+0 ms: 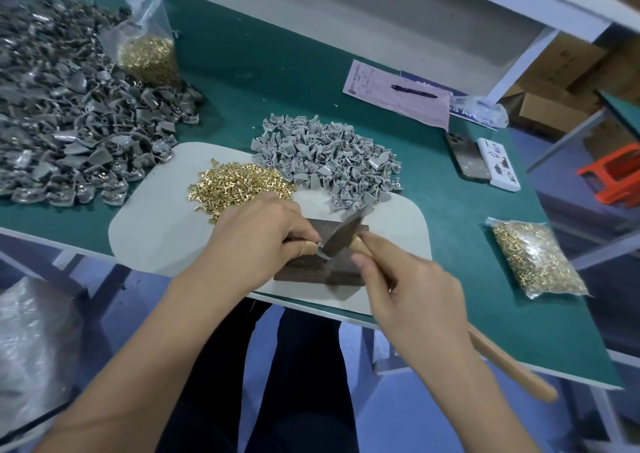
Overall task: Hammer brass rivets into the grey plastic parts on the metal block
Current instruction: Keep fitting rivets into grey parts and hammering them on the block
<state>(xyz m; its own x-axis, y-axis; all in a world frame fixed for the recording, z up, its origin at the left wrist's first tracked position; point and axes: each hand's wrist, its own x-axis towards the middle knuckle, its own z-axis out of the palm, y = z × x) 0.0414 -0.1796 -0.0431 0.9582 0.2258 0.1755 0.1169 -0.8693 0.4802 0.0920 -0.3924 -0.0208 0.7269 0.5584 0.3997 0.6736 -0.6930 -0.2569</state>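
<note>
Green bench, dark scuffed metal block [313, 272]; left hand [258, 241] pinching grey part [320, 247], right hand [408, 300] gripping hammer [341, 236].

Single head-worn wide-angle view, facing forward and down, close over hands [332, 265] at frame centre; green tabletop [277, 64] across upper frame; floor along bottom.

Factory assembly bench: green worktable [277, 57] heaped with grey parts [52, 113], cartons [554, 82].
</note>
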